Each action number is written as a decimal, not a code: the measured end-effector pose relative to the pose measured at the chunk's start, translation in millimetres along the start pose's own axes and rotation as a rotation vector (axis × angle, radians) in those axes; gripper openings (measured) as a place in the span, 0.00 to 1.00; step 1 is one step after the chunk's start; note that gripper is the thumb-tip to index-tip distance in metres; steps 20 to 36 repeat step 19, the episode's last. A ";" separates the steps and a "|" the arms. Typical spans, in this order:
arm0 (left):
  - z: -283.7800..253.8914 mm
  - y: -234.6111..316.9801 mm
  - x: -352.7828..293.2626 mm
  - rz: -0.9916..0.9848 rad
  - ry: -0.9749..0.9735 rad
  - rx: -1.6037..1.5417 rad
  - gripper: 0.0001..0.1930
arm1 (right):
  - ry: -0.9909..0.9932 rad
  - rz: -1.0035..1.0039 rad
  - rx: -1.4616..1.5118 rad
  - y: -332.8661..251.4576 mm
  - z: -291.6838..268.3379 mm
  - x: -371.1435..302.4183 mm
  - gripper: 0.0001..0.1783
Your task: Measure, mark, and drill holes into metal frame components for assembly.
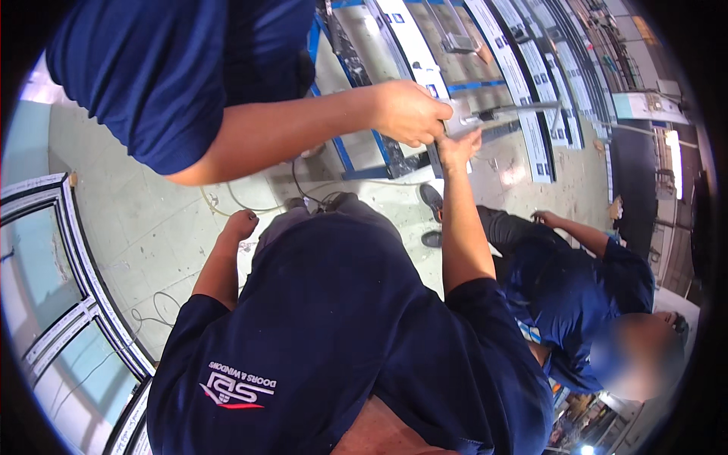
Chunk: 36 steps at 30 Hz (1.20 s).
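Note:
My right hand (pixel 458 150) is raised in front of me at the end of a bent silver metal piece (pixel 493 117), thumb and fingers around its near end and slightly blurred. A co-worker's hand (pixel 413 112) reaches in from the upper left and meets mine at the same end, fingers closed. White-faced frame profiles (pixel 413 45) lie just beyond both hands. Down by my left thigh hangs my left hand (pixel 243 225), its fingers curled; whatever may be inside them is hidden.
Blue-edged racks (pixel 343 155) carry several long profiles (pixel 523 98) ahead. A black-and-white window frame (pixel 87 280) stands at the left. Thin hoses (pixel 227 199) trail over the tiled floor (pixel 129 220). Another person (pixel 576 280) in dark blue is close on my right.

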<state>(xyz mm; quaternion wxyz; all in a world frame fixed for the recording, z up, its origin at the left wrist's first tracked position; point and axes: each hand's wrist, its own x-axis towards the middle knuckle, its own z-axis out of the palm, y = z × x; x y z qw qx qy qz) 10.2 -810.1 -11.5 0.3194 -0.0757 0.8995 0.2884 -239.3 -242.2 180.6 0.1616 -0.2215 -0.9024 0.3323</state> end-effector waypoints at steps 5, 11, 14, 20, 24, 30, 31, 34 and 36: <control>-24.8 4.8 21.0 0.038 0.077 0.076 0.19 | 0.057 -0.131 -0.092 45.0 -4.9 7.7 0.80; -51.5 -4.4 -15.4 -0.083 0.328 -0.134 0.19 | 0.194 -0.133 0.141 -23.7 -29.9 -63.2 0.57; -81.7 -1.5 -65.3 -0.196 0.324 -0.207 0.19 | 0.204 -0.411 -0.089 -48.8 -99.7 -156.7 0.43; -107.4 -61.8 -119.2 -0.328 0.344 -0.343 0.20 | -0.926 0.028 0.156 -107.9 -115.5 -257.1 0.37; -107.4 -61.8 -119.2 -0.328 0.344 -0.343 0.20 | -0.926 0.028 0.156 -107.9 -115.5 -257.1 0.37; -107.4 -61.8 -119.2 -0.328 0.344 -0.343 0.20 | -0.926 0.028 0.156 -107.9 -115.5 -257.1 0.37; -107.4 -61.8 -119.2 -0.328 0.344 -0.343 0.20 | -0.926 0.028 0.156 -107.9 -115.5 -257.1 0.37; -107.4 -61.8 -119.2 -0.328 0.344 -0.343 0.20 | -0.926 0.028 0.156 -107.9 -115.5 -257.1 0.37; -107.4 -61.8 -119.2 -0.328 0.344 -0.343 0.20 | -0.926 0.028 0.156 -107.9 -115.5 -257.1 0.37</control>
